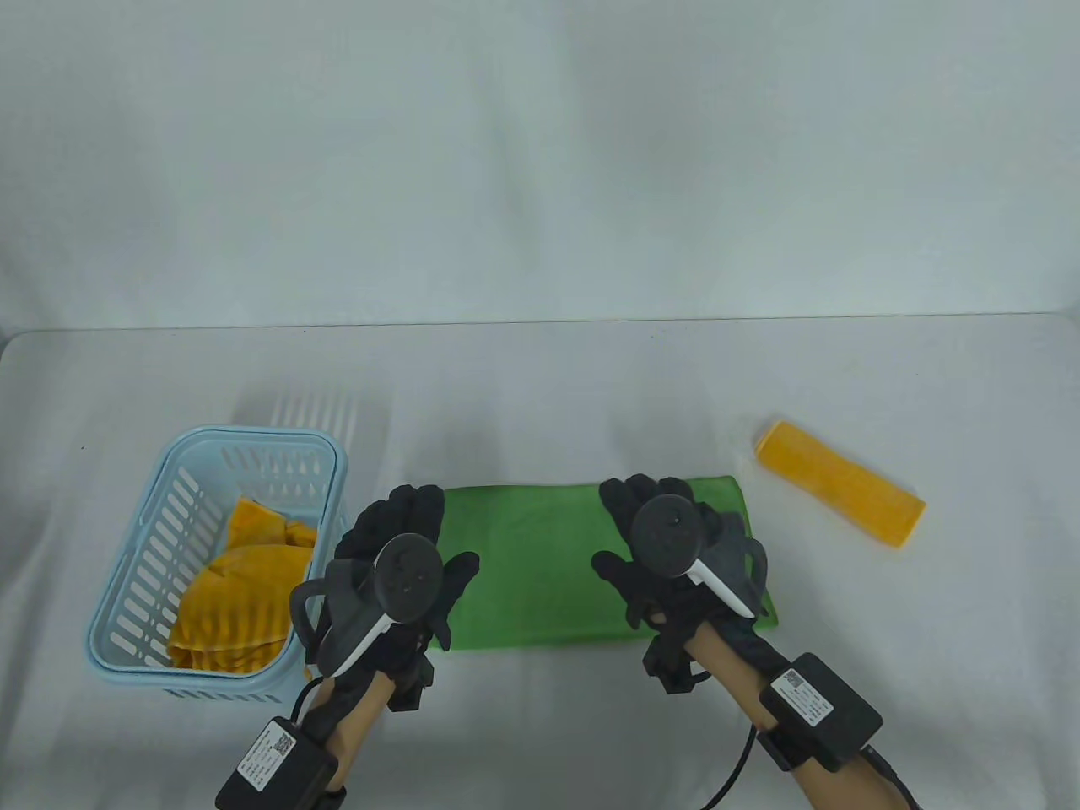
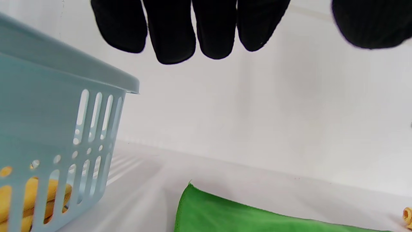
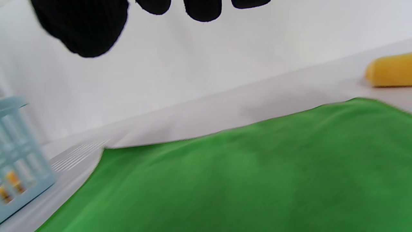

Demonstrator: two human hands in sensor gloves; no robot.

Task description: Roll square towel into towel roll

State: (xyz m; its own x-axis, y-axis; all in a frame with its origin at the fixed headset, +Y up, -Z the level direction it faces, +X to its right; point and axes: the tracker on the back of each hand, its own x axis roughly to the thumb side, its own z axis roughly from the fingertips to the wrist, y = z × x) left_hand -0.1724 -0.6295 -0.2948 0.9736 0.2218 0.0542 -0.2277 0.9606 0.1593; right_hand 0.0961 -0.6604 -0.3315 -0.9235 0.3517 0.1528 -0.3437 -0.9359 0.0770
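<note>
A green towel [image 1: 540,561] lies flat on the white table, folded into a long strip running left to right. It also fills the lower part of the right wrist view [image 3: 244,180] and shows at the bottom of the left wrist view [image 2: 225,216]. My left hand [image 1: 405,540] hovers over the towel's left end with straight, spread fingers [image 2: 173,35] and holds nothing. My right hand [image 1: 666,531] is above the towel's right part, its fingers [image 3: 202,9] straight and empty as well.
A light blue slotted basket [image 1: 126,607] with crumpled yellow cloths [image 1: 236,591] stands at the left, close to my left hand. A rolled yellow towel [image 1: 839,494] lies at the right, behind the green towel's corner.
</note>
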